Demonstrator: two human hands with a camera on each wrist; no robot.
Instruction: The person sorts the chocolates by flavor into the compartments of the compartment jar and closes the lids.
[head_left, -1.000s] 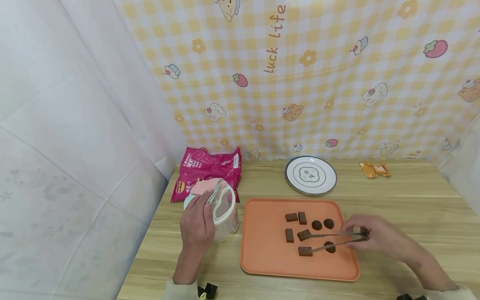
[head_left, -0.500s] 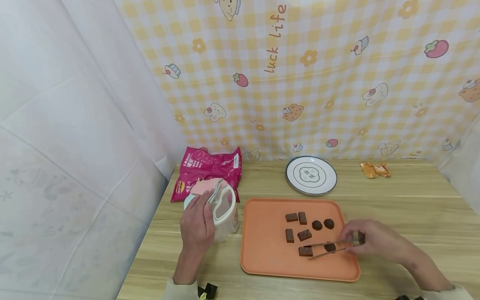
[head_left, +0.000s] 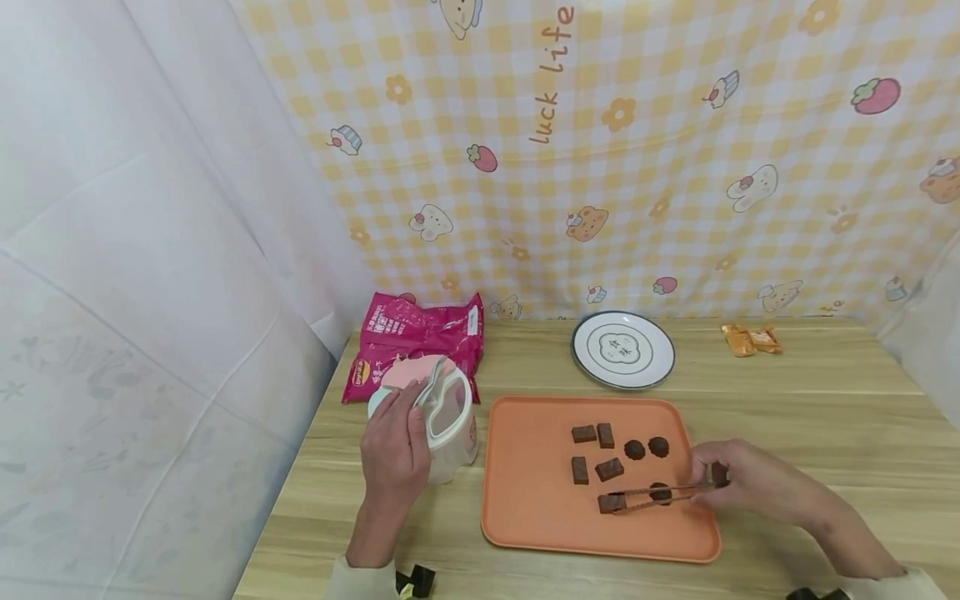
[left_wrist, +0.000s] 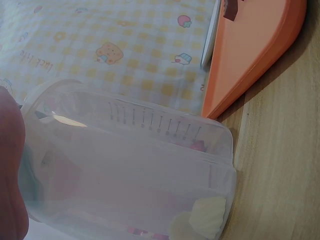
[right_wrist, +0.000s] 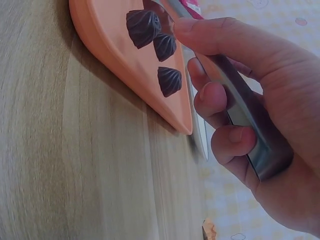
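My left hand point(head_left: 393, 450) holds the pink and pale-blue flip lid point(head_left: 412, 373) of a clear plastic container point(left_wrist: 150, 165). The lid stands raised, and pale ridged pieces point(left_wrist: 207, 215) show at the container's bottom. My right hand point(head_left: 757, 475) grips metal tongs point(right_wrist: 240, 105), thumb on one arm and curled fingers on the other. The tong tips are at a rectangular brown chocolate point(head_left: 611, 503) on the orange tray point(head_left: 525, 517). Several more rectangular chocolates point(head_left: 580, 470) lie around it, with three round swirled chocolates point(head_left: 658, 447) near the tray's right side.
Behind the container lies a magenta snack bag point(head_left: 427, 329). A white plate point(head_left: 622, 350) with a dark rim sits behind the tray, and small orange wrapped packets point(head_left: 750, 340) lie at the back right. A checked curtain point(head_left: 637, 167) hangs along the table's back edge.
The tongs have moved from between two rectangular chocolates toward the front one, and their arms have drawn closer together around it. My left hand and the container stay in place.
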